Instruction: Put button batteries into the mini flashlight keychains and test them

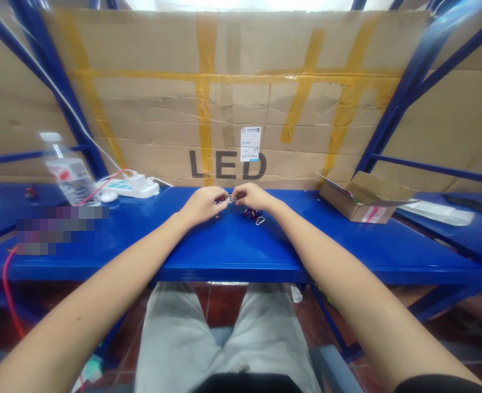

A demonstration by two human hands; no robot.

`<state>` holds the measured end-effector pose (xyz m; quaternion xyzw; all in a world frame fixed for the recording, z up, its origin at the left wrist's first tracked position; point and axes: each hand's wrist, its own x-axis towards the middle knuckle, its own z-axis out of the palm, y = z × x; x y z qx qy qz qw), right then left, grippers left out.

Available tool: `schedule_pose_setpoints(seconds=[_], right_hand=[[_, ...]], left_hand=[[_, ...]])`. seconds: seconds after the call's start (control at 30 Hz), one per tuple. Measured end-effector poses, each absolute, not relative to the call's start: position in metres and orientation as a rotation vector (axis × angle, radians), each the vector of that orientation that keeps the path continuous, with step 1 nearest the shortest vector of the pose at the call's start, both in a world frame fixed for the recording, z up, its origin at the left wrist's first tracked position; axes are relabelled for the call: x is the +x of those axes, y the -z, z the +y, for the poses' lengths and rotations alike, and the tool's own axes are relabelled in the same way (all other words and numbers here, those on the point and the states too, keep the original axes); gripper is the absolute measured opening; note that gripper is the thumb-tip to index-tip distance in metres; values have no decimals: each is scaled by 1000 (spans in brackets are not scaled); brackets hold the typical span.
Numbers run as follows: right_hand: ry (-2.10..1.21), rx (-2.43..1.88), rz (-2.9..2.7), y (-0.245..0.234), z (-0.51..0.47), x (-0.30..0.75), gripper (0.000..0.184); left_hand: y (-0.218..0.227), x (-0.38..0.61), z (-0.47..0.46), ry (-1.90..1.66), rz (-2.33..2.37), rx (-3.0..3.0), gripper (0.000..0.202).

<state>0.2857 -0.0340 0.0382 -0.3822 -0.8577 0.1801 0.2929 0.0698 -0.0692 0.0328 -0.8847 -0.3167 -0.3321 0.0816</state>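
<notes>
Both hands [204,204] pinch shiny pcs [220,201] (shape unclear) nr metallic, carabiner-shaped clips [250,213] on smooth blue tabletop [224,245].

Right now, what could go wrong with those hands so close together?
The small shiny piece between the left hand and right hand could slip and drop. The right hand might nudge the small clips lying near it. If knocked, the bottle might topple against the nearby power strip.
</notes>
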Motion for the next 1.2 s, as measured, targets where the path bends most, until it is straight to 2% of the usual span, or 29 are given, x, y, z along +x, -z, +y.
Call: schedule_pose_setpoints(seconds=[0.2, 0.43, 0.87, 1.2], right_hand=[[-620, -812, -2160, -42, -33, 282, 14], [-630, -770, -2101, -40, -30, 282, 13], [-327, -749, -2107, -42, -31, 282, 9], [-106, -723, -2148, -48, -35, 282, 20]], left_hand=[[-28, 72, -66, 1096, -667, -2455, 20], [-25, 73, -63, 1052, -590, -2413, 23], [-25, 74, -63, 1095, -560, -2404, 22], [-25, 73, -62, 1141, -546, -2408, 20]])
